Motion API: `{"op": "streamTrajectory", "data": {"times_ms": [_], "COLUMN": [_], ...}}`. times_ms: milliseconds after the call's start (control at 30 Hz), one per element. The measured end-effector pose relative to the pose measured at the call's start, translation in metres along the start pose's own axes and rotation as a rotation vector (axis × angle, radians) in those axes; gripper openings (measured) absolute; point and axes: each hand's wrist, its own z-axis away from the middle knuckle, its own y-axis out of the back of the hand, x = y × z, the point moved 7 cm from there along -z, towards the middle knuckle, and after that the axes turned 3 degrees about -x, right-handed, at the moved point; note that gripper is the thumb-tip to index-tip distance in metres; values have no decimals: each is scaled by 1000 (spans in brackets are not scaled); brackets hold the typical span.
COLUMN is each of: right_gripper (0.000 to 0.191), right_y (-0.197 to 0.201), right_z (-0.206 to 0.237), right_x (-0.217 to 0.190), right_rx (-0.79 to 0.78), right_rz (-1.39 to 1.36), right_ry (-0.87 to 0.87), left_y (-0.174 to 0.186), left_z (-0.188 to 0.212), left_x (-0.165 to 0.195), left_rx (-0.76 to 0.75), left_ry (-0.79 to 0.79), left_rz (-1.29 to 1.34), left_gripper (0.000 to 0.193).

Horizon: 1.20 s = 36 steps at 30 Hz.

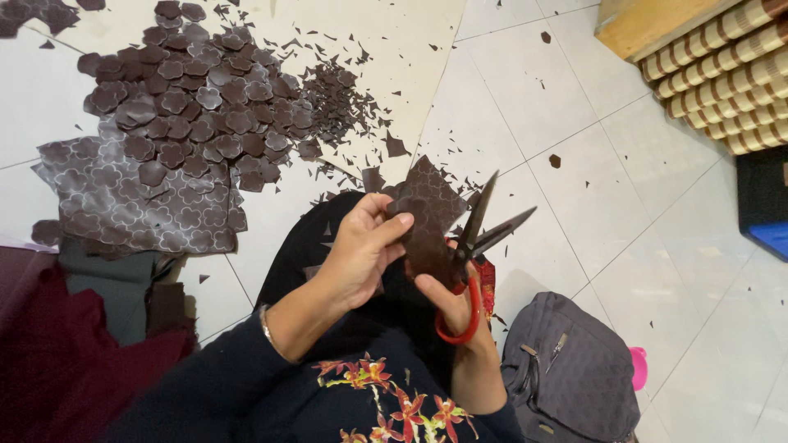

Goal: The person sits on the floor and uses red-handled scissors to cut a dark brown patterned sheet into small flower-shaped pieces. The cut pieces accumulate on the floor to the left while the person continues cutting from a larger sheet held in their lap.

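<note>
Scissors, red-handled, gripped open in the right hand; left hand pinches the dark brown flower-marked sheet beside them. Best to cut along printed outlines, fingers clear.

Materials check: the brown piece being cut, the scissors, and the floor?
Brown piece: thin flexible sheet, likely leather or faux leather; matte, with pale flower outlines on it, bending in the left hand. Scissors: dark metal blades, dull finish; red loop handles, probably plastic-coated, in the right hand. Floor: glossy white tiles, ceramic by the look; grout lines and reflections show.
</note>
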Motion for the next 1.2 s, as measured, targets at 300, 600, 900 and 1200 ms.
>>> {"op": "streamTrajectory", "data": {"times_ms": [300,600,900,1200], "right_gripper": [26,19,43,96], "right_y": [39,31,37,21], "right_z": [-11,-7,-5,28], "right_x": [-20,-41,-25,13], "right_rx": [332,315,58,-70], "right_rz": [-26,9,-35,192], "right_ry": [136,181,225,-26], "left_y": [-5,-5,-7,-17], "left_z": [9,7,8,13], "left_x": [6,-11,8,34], "left_rx": [-198,-290,-250,-201], "left_ry": [138,235,71,-72], "left_rz": [-231,-270,-307,-285], "left_gripper": [37,31,30,32]}}
